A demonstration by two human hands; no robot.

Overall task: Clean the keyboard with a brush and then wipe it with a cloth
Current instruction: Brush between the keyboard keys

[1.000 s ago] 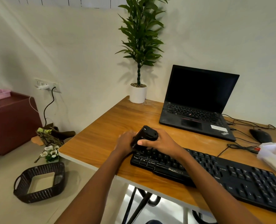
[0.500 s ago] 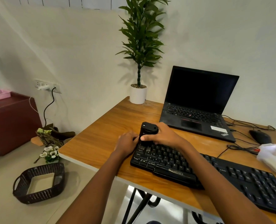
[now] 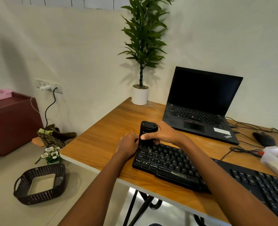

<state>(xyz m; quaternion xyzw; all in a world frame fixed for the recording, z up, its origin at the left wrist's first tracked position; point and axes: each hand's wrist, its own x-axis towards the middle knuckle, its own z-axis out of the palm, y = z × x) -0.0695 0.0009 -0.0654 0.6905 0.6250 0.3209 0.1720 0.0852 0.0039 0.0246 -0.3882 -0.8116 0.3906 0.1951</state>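
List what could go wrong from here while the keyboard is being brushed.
1. The right hand grips the brush upright on the keyboard's far-left keys; hard strokes could pop a keycap.
2. The open laptop sits just behind, so flicked dust may land on it.
3. The keyboard lies near the table's front edge; whether the left hand really steadies it is unclear, so it might slide.

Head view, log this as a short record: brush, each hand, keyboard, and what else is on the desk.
brush: black, upright, tip on keyboard's top-left keys
right hand: grips brush
left hand: at keyboard's left end beside brush; grip unclear
keyboard: black, on desk's near edge
also on desk: laptop open, potted plant, mouse
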